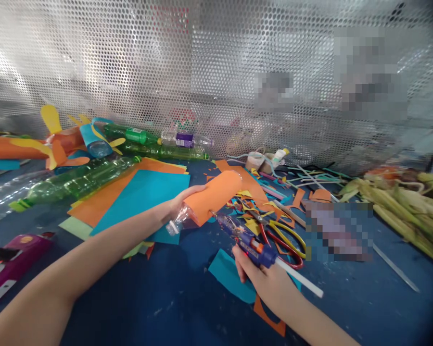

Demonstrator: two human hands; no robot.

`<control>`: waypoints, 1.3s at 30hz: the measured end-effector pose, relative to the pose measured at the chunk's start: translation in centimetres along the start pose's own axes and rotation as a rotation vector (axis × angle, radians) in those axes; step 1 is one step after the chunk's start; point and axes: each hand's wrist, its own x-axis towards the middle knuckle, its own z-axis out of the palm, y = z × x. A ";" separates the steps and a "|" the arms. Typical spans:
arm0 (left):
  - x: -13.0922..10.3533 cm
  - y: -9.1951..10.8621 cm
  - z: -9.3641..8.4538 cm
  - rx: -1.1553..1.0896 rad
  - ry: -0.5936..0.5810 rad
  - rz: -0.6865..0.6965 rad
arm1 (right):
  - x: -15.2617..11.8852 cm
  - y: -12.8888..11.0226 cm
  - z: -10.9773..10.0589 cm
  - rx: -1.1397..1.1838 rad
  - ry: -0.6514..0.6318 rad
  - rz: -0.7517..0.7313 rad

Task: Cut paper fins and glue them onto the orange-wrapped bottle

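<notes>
Held by my left hand [180, 201] is a clear plastic bottle [181, 218], its cap end pointing down and left. Orange paper [216, 194] is wrapped around the bottle's body. My right hand [265, 276] is closed around a blue glue gun [250, 247] with a white glue stick [301, 278] poking out of its back. The gun's nozzle is at the lower edge of the orange paper, near the bottle; whether it touches is hard to tell. Below the gun lies a blue paper piece [231, 276].
Blue sheets [140, 197] lie over orange paper at left. Green bottles [82, 180] and paper-decorated bottles stretch along the back left. Scissors [283, 245], paper scraps and tape rolls [254, 161] sit right of the bottle. Corn husks [400, 211] are far right; a magenta device [23, 257] is left.
</notes>
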 end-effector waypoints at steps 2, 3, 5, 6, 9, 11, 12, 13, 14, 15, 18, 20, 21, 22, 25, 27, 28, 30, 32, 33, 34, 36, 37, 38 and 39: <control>-0.2 0.0 0.2 0.009 0.001 -0.009 | -0.1 -0.1 -0.1 -0.019 0.032 0.000; -0.3 0.0 0.4 0.013 0.000 -0.016 | -0.1 -0.1 -0.1 -0.029 0.053 -0.005; -0.7 0.0 0.8 0.012 0.012 -0.022 | -0.2 -0.3 0.1 -0.033 0.067 -0.019; -0.8 0.0 1.0 0.007 0.032 -0.018 | -0.3 -0.4 0.2 -0.025 0.061 -0.018; -1.2 -0.1 1.2 0.004 0.091 0.001 | -0.7 -0.9 0.7 0.014 0.025 0.018; -1.3 -0.1 1.1 0.020 0.078 -0.005 | -1.0 -1.2 1.0 0.020 0.002 0.034; -1.2 -0.1 1.0 0.031 0.058 -0.013 | -1.1 -1.4 1.1 0.013 -0.010 0.035; -1.2 -0.1 0.9 0.040 0.035 -0.017 | -1.2 -1.5 1.1 0.002 -0.016 0.036; -1.1 -0.1 0.8 0.047 0.013 -0.014 | -1.2 -1.6 1.1 -0.008 -0.021 0.039; -1.0 0.0 0.7 0.054 -0.006 -0.007 | -1.3 -1.7 1.0 -0.018 -0.023 0.045; -0.7 0.0 0.7 0.057 -0.038 0.018 | -1.2 -1.7 0.9 -0.029 -0.018 0.052; -0.7 0.0 0.7 0.051 -0.034 0.028 | -1.1 -1.6 0.8 -0.021 -0.012 0.048; -0.7 0.0 0.8 0.045 -0.027 0.031 | -1.1 -1.5 0.7 -0.013 -0.011 0.046; -0.7 0.0 0.9 0.038 -0.018 0.036 | -1.0 -1.5 0.7 -0.004 -0.013 0.048; -0.9 0.1 1.3 0.007 0.006 0.029 | -0.9 -1.4 0.7 0.029 -0.001 0.077; -1.0 0.2 1.6 -0.006 0.016 0.023 | -0.9 -1.4 0.7 0.039 0.046 0.089; -1.1 0.2 1.7 -0.007 0.019 0.023 | -0.8 -1.4 0.6 0.039 0.073 0.088; -1.2 0.3 2.0 -0.001 0.026 0.015 | -0.7 -1.4 0.6 0.034 0.109 0.073; -1.4 0.3 2.2 0.005 0.025 -0.004 | -0.6 -1.4 0.4 0.023 0.122 0.069; -1.4 0.3 2.3 0.007 0.021 -0.009 | -0.6 -1.3 0.4 0.017 0.125 0.072; -1.4 0.3 2.4 0.007 0.015 -0.010 | -0.5 -1.3 0.3 0.010 0.127 0.078; -1.4 0.3 2.5 0.008 0.008 -0.004 | -0.5 -1.2 0.2 0.002 0.119 0.085; -1.4 0.3 2.5 0.009 0.010 0.003 | -0.6 -1.2 0.2 0.002 0.108 0.084; -1.4 0.3 2.5 0.010 0.014 0.010 | -0.6 -1.2 0.2 0.002 0.095 0.080; -1.3 0.3 2.4 0.012 0.017 0.014 | -0.7 -1.2 0.3 0.002 0.079 0.074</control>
